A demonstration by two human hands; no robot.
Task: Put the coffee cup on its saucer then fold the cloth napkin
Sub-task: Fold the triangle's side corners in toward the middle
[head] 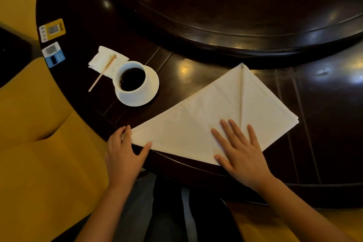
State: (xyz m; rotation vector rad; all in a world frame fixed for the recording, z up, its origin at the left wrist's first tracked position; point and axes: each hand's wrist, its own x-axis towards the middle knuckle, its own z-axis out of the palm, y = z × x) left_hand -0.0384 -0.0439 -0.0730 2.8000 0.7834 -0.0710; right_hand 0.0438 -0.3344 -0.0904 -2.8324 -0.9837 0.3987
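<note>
A white coffee cup (131, 79) full of dark coffee stands on its white saucer (146, 94) at the left of the dark table. To its right lies the white cloth napkin (212, 112), folded into a triangle, its right part doubled over along a central seam. My left hand (123, 153) pinches the napkin's left corner at the table edge. Flat on the cloth's near middle rests my right hand (239, 149), fingers spread.
A paper napkin (104, 59) with a wooden stir stick (102, 73) lies beside the cup. Two cards (52, 42) sit at the table's left rim. A raised round turntable (235, 15) fills the far side. Yellow seating (39, 143) is to the left.
</note>
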